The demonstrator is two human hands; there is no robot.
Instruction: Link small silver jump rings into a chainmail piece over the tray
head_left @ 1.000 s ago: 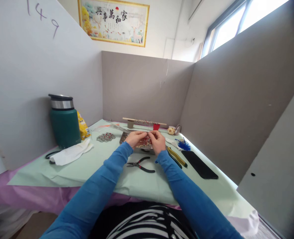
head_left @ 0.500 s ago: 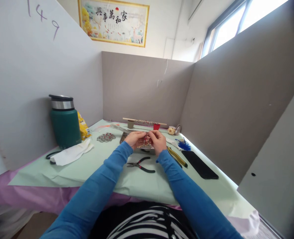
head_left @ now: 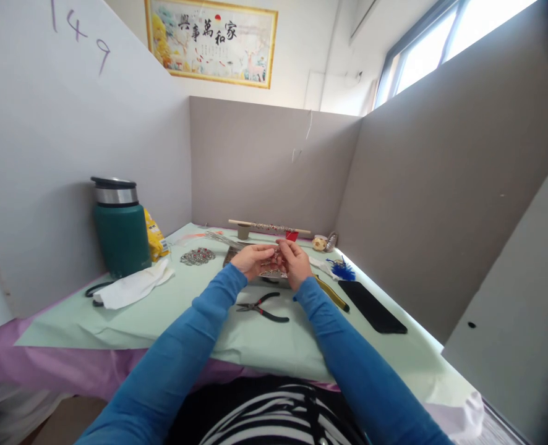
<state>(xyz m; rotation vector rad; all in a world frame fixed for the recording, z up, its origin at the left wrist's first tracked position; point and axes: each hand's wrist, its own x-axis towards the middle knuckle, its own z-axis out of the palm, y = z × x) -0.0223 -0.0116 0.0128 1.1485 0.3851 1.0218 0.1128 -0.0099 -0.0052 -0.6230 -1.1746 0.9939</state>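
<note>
My left hand (head_left: 254,259) and my right hand (head_left: 295,262) meet over a shallow tray (head_left: 229,256), fingers pinched close together. Between the fingertips is a small beaded piece (head_left: 276,253), mostly covered, so its exact form cannot be made out. Beads or metal bits show in the tray under the hands. Nearer to me lie black-handled pliers (head_left: 258,306) with their handles spread. A yellow-handled tool (head_left: 334,294) rests beside my right wrist, partly behind it. Thin metal wires (head_left: 222,238) lie behind my left hand.
A pile of beaded chain (head_left: 198,256) is at left, near a green flask (head_left: 122,238) and white tissue (head_left: 135,285). A beaded stick (head_left: 269,227) spans two small cups at the back. A black phone-like slab (head_left: 372,306) and blue tassel (head_left: 342,269) lie right.
My right fingertips have shifted slightly up and my right hand has turned a little. The red bead seen hanging below the fingers is now mostly hidden. The pliers have not moved.
</note>
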